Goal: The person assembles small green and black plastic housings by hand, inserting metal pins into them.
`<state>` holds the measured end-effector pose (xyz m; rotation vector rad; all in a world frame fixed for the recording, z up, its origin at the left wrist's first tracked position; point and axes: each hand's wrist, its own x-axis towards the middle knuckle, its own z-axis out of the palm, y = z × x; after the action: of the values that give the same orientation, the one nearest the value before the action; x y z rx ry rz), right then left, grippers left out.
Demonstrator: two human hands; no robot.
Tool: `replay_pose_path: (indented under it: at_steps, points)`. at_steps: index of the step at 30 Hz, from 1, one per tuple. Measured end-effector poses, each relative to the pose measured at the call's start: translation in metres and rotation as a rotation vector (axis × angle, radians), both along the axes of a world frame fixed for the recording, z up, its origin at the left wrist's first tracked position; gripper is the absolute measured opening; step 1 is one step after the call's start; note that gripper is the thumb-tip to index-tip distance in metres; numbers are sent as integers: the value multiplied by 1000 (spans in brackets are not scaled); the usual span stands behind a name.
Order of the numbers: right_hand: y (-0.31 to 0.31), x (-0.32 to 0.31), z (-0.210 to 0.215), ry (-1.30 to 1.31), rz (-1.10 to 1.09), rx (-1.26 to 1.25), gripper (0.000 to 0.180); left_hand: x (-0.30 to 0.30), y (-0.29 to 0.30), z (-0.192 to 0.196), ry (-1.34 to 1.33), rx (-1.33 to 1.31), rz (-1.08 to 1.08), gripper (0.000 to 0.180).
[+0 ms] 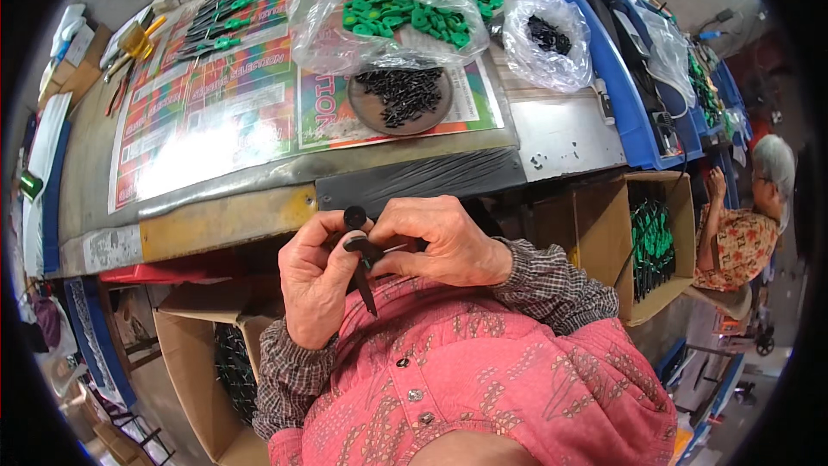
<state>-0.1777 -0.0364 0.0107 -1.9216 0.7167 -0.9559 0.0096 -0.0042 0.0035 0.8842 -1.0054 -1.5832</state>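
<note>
Above my lap, just off the table's front edge, both hands meet at a black plastic piece with a round cap at its top and a narrow pointed lower end. My left hand is closed around it, thumb pressed on a dark rounded part at its side. From the right, my right hand pinches thumb and fingers together against that same spot. Whatever small part lies between the right fingertips is hidden. On the table ahead, a round dish holds many small black parts.
Behind the dish lies a clear bag of green plastic pieces. Assembled green-and-black pieces line the far left. Right are a bag of black parts, a marker and a blue bin. Cardboard boxes flank me; another person sits right.
</note>
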Motion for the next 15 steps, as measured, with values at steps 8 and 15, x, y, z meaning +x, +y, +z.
replay_pose_path:
  at_steps: [8,15]
  points:
    - [-34,-73,33,222,-330,-285,10,-19,-8,4,-21,56,-43,18]
    - [-100,-171,45,480,-827,-494,10,-27,-10,4,-42,28,-26,18]
